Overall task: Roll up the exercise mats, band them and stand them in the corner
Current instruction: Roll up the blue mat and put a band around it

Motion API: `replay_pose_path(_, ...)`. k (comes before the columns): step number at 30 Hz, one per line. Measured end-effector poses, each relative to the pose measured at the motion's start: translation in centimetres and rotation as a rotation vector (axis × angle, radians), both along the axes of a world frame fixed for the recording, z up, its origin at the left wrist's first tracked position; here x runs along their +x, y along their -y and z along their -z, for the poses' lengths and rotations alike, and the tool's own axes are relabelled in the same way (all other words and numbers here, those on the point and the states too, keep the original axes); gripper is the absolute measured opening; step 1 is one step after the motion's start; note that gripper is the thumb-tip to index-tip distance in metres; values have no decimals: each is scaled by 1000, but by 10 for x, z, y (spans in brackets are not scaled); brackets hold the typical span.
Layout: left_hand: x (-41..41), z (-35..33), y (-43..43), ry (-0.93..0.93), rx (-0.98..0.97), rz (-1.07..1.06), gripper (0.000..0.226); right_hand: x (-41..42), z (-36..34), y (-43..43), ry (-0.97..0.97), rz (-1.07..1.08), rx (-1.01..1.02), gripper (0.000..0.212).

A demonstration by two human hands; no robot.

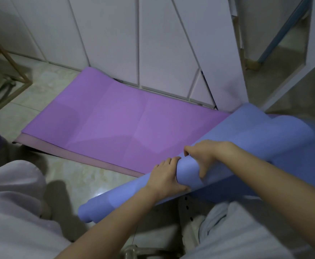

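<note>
A blue exercise mat [250, 135] is partly rolled into a tube that runs from lower left to upper right across my lap. Its loose end lies spread at the right. My left hand [165, 177] wraps around the roll from the near side. My right hand [203, 156] grips the roll from above, fingers curled over it. A purple mat [115, 116] lies flat and unrolled on the tiled floor beyond the roll, its far edge against the white cabinet doors. A paler purple layer [46, 144] shows under its near edge.
White cabinet doors [115, 34] stand along the far side. A gold wire-frame rack [8, 71] is at the far left. A white frame with a blue bar [283, 34] stands at the far right. My knees in pale clothing fill the lower corners.
</note>
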State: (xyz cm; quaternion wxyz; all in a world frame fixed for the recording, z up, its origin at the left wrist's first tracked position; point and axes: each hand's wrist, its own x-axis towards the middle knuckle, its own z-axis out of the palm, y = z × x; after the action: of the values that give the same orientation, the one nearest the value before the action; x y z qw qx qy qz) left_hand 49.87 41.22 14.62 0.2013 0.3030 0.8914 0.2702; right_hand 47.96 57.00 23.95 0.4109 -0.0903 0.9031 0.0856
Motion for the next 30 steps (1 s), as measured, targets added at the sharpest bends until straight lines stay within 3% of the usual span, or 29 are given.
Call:
replay_pose_path(4,-17,-6,-4,39,9,0,82,2,6,-6,-88,32,-68,75)
replay_pose_path(7,-34,-2,1,34,43,-54,77,10,13,-5,-390,-16,-186,63)
replay_pose_path(9,-40,0,6,63,85,-137,73,19,16,-4,-644,25,-399,49)
replay_pose_path(11,-44,-1,11,97,123,-226,65,29,21,-3,-941,164,-606,31)
replay_pose_path(14,-49,-2,19,137,202,-359,63,42,30,0,-1269,556,-640,25)
replay_pose_path(15,-50,-3,21,151,231,-394,65,44,33,-1,-1253,742,-660,29)
replay_pose_path(17,-52,-3,24,159,270,-425,68,44,36,0,-1041,1099,-774,40)
replay_pose_path(19,-50,-4,26,141,276,-397,62,40,41,3,-866,1324,-963,43)
replay_pose_path(21,-47,-3,28,109,258,-367,53,36,43,10,-805,1426,-1094,40)
replay_pose_path(26,-35,6,34,72,316,-330,42,21,38,28,-771,1679,-1245,76)
replay_pose_path(30,-23,13,33,94,337,-297,43,8,31,28,-804,1884,-1258,75)
